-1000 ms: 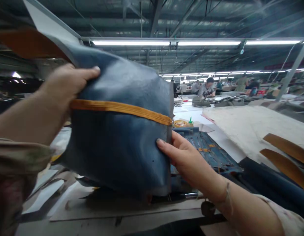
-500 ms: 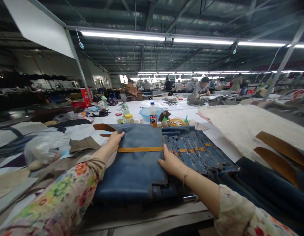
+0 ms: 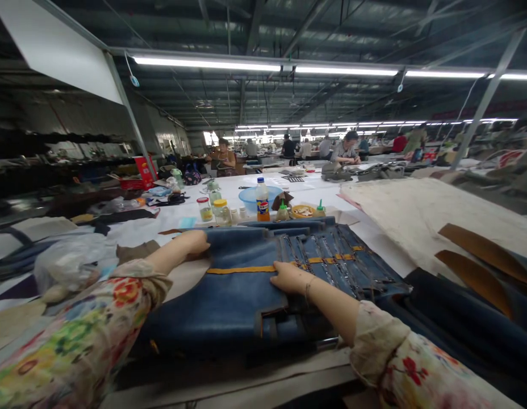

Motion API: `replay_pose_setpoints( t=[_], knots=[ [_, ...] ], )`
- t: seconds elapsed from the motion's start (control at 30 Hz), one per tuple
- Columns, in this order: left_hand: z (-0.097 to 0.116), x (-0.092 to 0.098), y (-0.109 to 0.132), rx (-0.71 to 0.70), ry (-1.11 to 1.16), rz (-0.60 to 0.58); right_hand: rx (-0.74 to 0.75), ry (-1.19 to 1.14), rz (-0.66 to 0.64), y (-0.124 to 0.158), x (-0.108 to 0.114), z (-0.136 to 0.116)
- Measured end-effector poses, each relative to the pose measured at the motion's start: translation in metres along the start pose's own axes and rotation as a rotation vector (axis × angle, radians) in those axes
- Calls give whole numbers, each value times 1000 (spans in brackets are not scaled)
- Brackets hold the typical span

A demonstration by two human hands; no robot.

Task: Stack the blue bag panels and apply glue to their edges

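A blue leather-like panel (image 3: 242, 301) with a tan strip (image 3: 242, 270) across it lies in front of me. My left hand (image 3: 197, 243) is closed on its upper left edge; the fingertips are hidden behind it. At the panel's right edge, my right hand (image 3: 289, 277) pinches it where the strip ends. Just right of that hand, more blue pieces (image 3: 331, 272) lie overlapped in a row, with shiny metal zipper-like strips along them. Below the right hand, a notched dark-edged corner (image 3: 266, 318) of the panel shows.
A drink bottle (image 3: 262, 200), a blue basin (image 3: 246, 196), jars (image 3: 221, 211) and green-capped bottles (image 3: 283, 211) stand behind the panel. Plastic bags (image 3: 71, 261) and scraps lie left. Dark blue material (image 3: 451, 324) and brown-faced flaps (image 3: 472, 278) are at right. People work farther back.
The panel's upper part has dropped and its face now sags and bends. My left hand has turned over its edge, knuckles up. My right hand has shifted slightly lower along the right edge.
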State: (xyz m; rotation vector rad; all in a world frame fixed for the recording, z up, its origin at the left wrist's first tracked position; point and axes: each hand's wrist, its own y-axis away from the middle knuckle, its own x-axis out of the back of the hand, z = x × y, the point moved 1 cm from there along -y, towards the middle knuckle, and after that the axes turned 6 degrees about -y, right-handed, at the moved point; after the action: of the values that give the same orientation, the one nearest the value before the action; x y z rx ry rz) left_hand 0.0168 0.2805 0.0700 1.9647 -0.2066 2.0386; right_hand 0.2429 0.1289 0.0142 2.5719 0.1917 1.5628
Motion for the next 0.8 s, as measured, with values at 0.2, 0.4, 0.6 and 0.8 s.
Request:
replay_pose_setpoints(
  t=[0.2,0.4,0.6,0.8],
  knots=[
    [96,-19,-2,-465,-231,37,49,92,-16,0,0,-3],
    [110,-90,-9,-459,-259,20,40,186,74,22,8,-4],
    [91,-83,-20,-528,-210,-130,151,128,230,119,68,50],
    [62,-49,8,-440,-103,-262,-334,48,399,279,76,215]
  ],
)
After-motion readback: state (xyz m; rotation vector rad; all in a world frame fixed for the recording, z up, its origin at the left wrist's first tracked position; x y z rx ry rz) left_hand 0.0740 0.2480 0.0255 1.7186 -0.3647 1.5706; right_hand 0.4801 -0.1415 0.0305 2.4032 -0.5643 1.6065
